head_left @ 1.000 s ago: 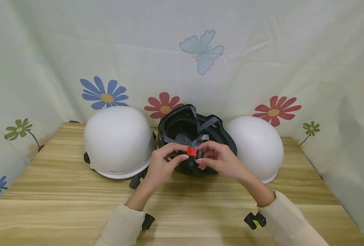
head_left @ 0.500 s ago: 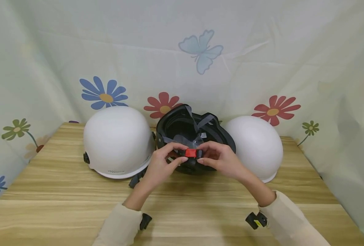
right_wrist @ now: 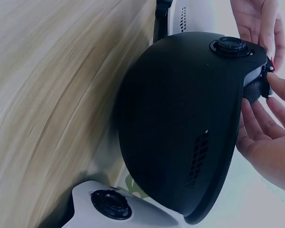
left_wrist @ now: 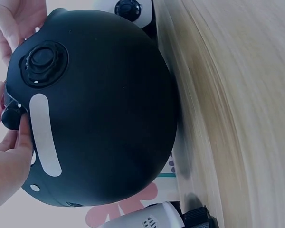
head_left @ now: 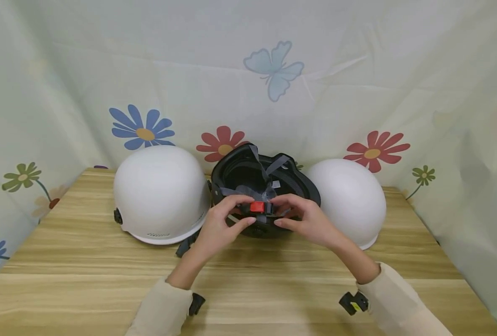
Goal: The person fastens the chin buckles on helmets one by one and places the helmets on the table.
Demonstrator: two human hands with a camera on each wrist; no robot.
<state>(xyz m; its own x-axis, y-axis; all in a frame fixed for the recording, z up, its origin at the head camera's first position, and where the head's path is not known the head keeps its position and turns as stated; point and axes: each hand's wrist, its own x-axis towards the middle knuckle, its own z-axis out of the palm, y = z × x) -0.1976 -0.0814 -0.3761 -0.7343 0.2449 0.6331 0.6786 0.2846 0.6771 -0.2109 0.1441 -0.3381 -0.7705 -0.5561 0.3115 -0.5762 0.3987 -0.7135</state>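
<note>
With left hand (head_left: 217,228) and right hand (head_left: 307,221) each parted at thumb and forefinger, frames a red buckle (head_left: 257,206) between them. Lies lengthwise from left hand toward right hand, black end (head_left: 269,208) nearer the right. Beneath and beyond both hands: black helmet (head_left: 245,176), opening facing up.

Soft, even light in the head view; cooler, hazier wrist views.
Light falls from above, leaving soft-edged shadows on the table (head_left: 248,298) and a pale sheen along creases in the curtain (head_left: 336,67). The black helmet (left_wrist: 109,104) reads dark against backgrounds partly washed toward white.
</note>
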